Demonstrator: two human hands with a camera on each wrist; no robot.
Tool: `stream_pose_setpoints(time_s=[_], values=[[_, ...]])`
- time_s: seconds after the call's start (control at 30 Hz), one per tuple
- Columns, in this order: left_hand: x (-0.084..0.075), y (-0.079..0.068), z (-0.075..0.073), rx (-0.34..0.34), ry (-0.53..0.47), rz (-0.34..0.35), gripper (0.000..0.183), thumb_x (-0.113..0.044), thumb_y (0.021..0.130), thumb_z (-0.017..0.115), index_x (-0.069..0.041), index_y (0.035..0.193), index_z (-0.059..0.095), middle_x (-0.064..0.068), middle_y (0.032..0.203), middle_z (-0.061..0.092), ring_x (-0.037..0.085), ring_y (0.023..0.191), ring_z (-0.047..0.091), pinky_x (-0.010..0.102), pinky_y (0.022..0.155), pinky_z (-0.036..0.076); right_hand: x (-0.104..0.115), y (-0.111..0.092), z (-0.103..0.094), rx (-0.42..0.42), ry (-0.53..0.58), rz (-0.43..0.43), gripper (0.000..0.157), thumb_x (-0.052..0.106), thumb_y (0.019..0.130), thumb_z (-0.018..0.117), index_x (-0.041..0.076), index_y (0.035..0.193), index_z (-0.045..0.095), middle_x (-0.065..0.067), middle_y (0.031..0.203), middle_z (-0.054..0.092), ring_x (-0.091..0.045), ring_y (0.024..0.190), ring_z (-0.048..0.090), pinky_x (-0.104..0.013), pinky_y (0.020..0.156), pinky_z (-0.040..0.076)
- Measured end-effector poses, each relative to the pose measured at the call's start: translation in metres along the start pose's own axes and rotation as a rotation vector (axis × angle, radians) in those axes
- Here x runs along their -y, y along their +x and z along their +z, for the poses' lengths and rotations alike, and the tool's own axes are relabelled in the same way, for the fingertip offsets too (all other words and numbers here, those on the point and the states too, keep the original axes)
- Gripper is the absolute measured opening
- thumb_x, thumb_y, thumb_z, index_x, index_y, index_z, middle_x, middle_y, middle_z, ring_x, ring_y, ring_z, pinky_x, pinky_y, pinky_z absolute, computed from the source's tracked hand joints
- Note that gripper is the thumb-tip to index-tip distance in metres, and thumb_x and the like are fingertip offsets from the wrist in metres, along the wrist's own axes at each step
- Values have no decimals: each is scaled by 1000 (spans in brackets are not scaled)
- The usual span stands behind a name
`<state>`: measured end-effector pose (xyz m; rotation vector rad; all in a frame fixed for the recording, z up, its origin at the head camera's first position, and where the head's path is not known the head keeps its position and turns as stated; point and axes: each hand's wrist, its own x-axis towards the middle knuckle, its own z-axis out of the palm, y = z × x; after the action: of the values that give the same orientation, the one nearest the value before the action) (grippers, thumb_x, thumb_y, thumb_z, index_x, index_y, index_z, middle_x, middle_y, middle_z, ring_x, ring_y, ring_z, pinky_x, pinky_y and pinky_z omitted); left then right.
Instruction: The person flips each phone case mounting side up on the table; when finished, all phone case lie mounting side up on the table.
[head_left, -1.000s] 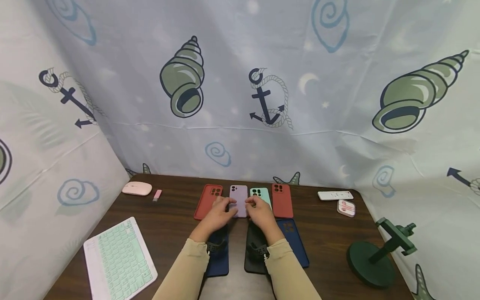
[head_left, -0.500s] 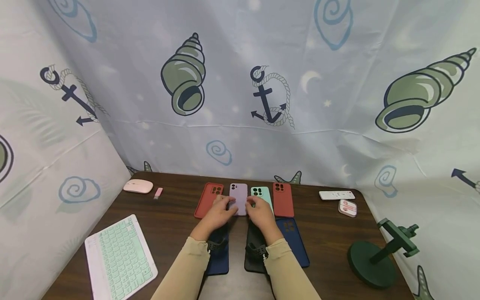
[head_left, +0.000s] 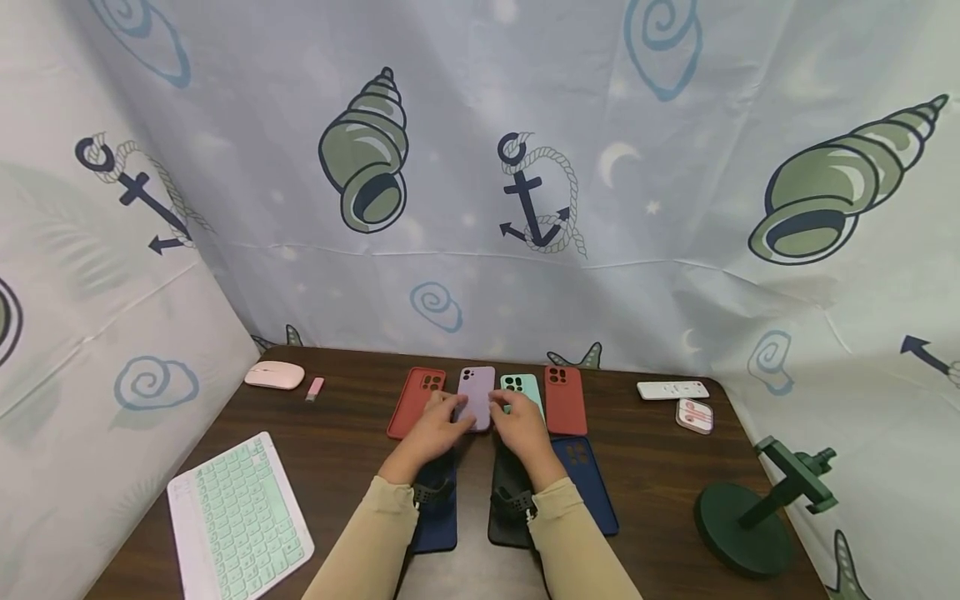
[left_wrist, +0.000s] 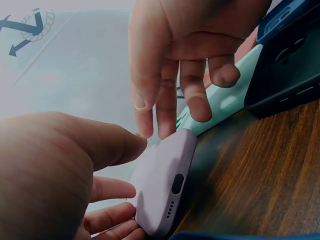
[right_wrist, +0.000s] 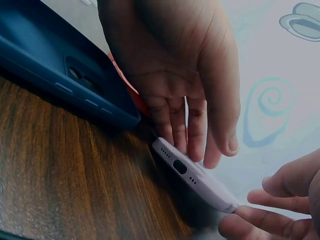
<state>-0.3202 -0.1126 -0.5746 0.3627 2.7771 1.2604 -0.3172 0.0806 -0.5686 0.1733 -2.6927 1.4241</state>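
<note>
A lilac phone case [head_left: 477, 398] lies back up on the table between my two hands, in a row of cases. My left hand [head_left: 431, 427] is at its left side; in the left wrist view the fingertips [left_wrist: 114, 215] touch its edge and the thumb is held above its back. At the other side is my right hand [head_left: 522, 427], whose fingertips [right_wrist: 260, 220] meet the case's edge near the corner in the right wrist view. Both hands have loosely bent, spread fingers. The case's bottom edge with its port opening [right_wrist: 180, 167] shows in both wrist views.
Red cases [head_left: 406, 412] [head_left: 565, 402] and a mint case [head_left: 522, 385] flank it. Blue cases [head_left: 437, 525] [head_left: 588, 487] and a black case [head_left: 506, 500] lie nearer. Around are a keyboard [head_left: 243, 508], mouse [head_left: 274, 375], pink USB stick [head_left: 315, 388], white remote [head_left: 672, 390], earphone box [head_left: 694, 416] and green stand [head_left: 742, 529].
The lilac case has turned slightly clockwise, its near end shifting a little to the left. Both hands stay almost in place beside it.
</note>
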Motion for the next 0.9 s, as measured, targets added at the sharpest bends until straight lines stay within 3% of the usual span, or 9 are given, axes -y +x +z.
stream_pose_setpoints(time_s=[0.1, 0.37, 0.5, 0.73, 0.9], values=[[-1, -1, 0, -2, -1, 4, 54, -35, 98, 66, -3, 141, 57, 16, 130, 49, 31, 121, 45, 50, 101, 44, 1, 0, -1, 8, 31, -9, 33, 27, 102, 59, 12, 130, 69, -6, 122, 70, -9, 74, 67, -32, 70, 55], [-8, -1, 0, -18, 11, -42, 68, -51, 95, 66, -4, 143, 55, 16, 131, 49, 30, 121, 47, 50, 100, 46, 3, 0, -2, -23, 21, -102, 27, 25, 101, 61, 19, 127, 70, 0, 118, 67, -8, 72, 62, -27, 61, 51], [-9, -1, -1, -37, 14, -58, 72, -54, 93, 66, -4, 144, 54, 18, 129, 51, 29, 114, 50, 49, 98, 47, 6, -1, -2, 2, 75, -134, 26, 19, 102, 61, 20, 126, 70, 0, 116, 66, -11, 73, 65, -27, 60, 53], [-11, -3, -5, -63, -4, -80, 66, -50, 97, 64, -3, 141, 54, 21, 129, 54, 29, 105, 59, 49, 93, 51, 10, -3, 0, 73, 159, -156, 32, 8, 102, 54, 17, 129, 68, -6, 117, 70, -30, 79, 72, -29, 59, 53], [-15, -3, -8, -77, -25, -89, 60, -47, 96, 65, -4, 139, 57, 21, 125, 57, 28, 99, 60, 45, 87, 53, 12, -4, 1, 70, 205, -111, 29, 12, 103, 53, 18, 127, 67, -5, 113, 69, -36, 80, 71, -33, 53, 53]])
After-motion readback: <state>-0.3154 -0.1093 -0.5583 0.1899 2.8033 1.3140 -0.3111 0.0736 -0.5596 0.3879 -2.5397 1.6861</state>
